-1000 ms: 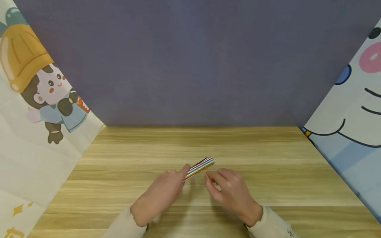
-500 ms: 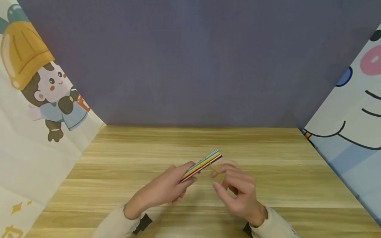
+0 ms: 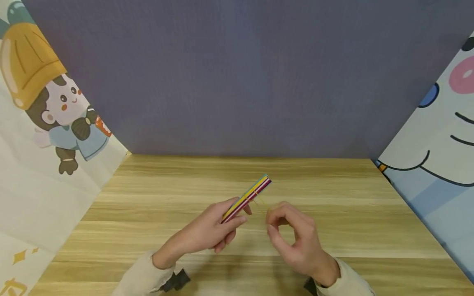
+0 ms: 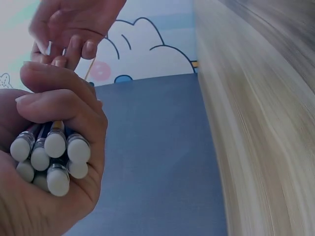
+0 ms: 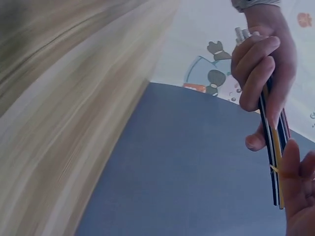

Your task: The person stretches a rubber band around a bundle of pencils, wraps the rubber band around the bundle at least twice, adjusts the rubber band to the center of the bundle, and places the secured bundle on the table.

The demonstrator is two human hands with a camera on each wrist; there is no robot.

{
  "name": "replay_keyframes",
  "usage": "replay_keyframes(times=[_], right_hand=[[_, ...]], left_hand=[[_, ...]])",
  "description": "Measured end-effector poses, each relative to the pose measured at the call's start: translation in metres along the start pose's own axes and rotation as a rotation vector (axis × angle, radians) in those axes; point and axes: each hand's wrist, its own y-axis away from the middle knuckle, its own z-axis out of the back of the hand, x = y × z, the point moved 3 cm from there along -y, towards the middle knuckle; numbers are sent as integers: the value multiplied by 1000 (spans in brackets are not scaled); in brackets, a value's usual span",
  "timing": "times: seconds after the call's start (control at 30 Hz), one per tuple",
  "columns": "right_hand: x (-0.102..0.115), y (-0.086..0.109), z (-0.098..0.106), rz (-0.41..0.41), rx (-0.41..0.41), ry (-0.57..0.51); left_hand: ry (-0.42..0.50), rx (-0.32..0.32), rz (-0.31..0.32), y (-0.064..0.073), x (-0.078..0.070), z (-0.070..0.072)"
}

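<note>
Held above the table, a bundle of striped pencils [image 3: 249,197] slants up and to the right out of my left hand [image 3: 205,230]. The fingers of that hand curl round the bundle's lower part. In the left wrist view the white eraser ends [image 4: 58,183] stick out of the fist. A thin yellow rubber band [image 3: 261,198] goes round the pencils near their far end and is stretched toward the right. My right hand [image 3: 298,240] pinches its drawn-out loop between thumb and forefinger, a little apart from the pencils. In the right wrist view the band [image 5: 275,169] crosses the pencil shafts.
A wood-grain table [image 3: 166,185] lies under both hands. Behind it stands a grey-blue panel [image 3: 237,82]. Cartoon-printed sheets hang at the left [image 3: 92,176] and the right [image 3: 414,144].
The pencil bundle has turned in my left hand and now points more steeply upward. My right hand moved right, its fingers spread, then came together again on the stretched band.
</note>
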Motion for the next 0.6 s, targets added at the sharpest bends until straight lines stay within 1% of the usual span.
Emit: replay_keyframes(times=[0.07,0.13,0.2,0.33,0.4,0.43,0.47,0.5,0.53,0.6], right_hand=[[-4,4,2,-61,-4,45],[-9,7,5,-141,-11,82],[-12,9,8,-228,-28,83],[-16,10,15,-410,-97,69],[-19,10,18,-507,-95,91],[-22,10,18,-569,-67,99],[-24,11,19,-632,-14,91],[-28,11,19,-694,66,70],[-32,12,18,-764,163,25],[-39,14,19,-864,375,-91]], left_hand=[[8,-6,-8,0,0,0],[14,-8,-22,-1,-1,-1],[25,-9,-42,-2,-2,-2],[36,-21,-78,-4,-3,-5],[17,-27,-88,-3,-4,-6],[-9,-30,-97,-3,-4,-6],[-46,-34,-109,-2,-4,-7],[-94,-38,-122,-2,-4,-7],[-146,-40,-136,-1,-4,-8],[-282,-50,-182,0,-5,-9]])
